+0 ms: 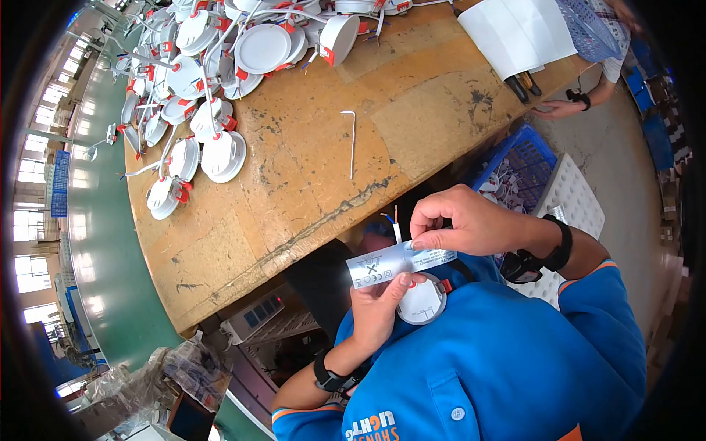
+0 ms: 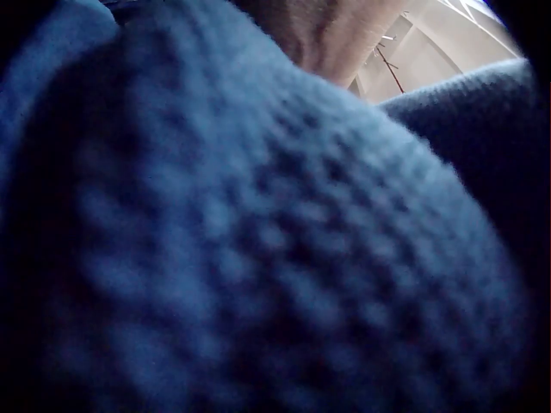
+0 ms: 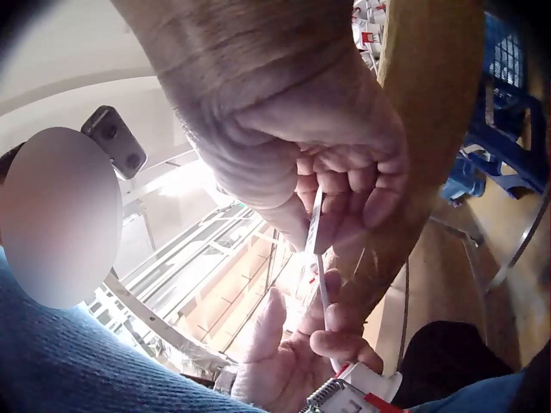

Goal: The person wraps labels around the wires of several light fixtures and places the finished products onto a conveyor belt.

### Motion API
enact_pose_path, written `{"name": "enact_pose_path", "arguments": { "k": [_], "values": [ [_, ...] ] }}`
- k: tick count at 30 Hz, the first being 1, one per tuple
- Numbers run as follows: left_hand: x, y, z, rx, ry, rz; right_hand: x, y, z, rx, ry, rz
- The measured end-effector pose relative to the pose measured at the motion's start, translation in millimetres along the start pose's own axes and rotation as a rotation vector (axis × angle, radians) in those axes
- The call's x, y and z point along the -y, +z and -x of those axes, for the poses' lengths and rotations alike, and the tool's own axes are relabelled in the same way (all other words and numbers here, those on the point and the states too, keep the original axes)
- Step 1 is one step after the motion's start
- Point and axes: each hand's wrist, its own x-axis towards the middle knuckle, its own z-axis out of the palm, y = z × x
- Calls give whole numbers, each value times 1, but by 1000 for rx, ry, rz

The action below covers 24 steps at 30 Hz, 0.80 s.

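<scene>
My right hand point(image 1: 463, 220) pinches the right end of a silver printed label point(image 1: 375, 268), which bears CE and crossed-out-bin marks. At the label's lower edge is my left hand point(image 1: 375, 312), thumb up against it. A white cable point(image 1: 398, 231) with bared blue and brown wire ends rises behind the label. In the right wrist view, fingers point(image 3: 344, 340) of the left hand curl round this cable, below the right hand point(image 3: 344, 172). Beside the left palm hangs a round white downlight point(image 1: 421, 303) with red clips, close to the blue shirt. Blurred blue cloth point(image 2: 284, 232) fills most of the left wrist view.
Many white downlights point(image 1: 263, 49) with red clips are heaped on the worn wooden table point(image 1: 294, 147). A hex key point(image 1: 353, 143) lies mid-table. White paper point(image 1: 518, 37) and black-handled tools point(image 1: 523, 87) lie far right. A blue crate point(image 1: 529, 151) stands below the edge. Another person's arm point(image 1: 599, 92) shows beyond.
</scene>
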Motion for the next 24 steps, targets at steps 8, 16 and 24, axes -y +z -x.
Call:
{"name": "enact_pose_path", "arguments": {
  "k": [8,16,24],
  "values": [
    [-1,2,-3,-25,-31,11,-1,0,0,-1,4,21],
    [-2,7,-3,-82,-29,65,-1,0,0,0,14,4],
    [-1,6,-2,-81,-39,76,-1,0,0,0,13,18]
  ]
}}
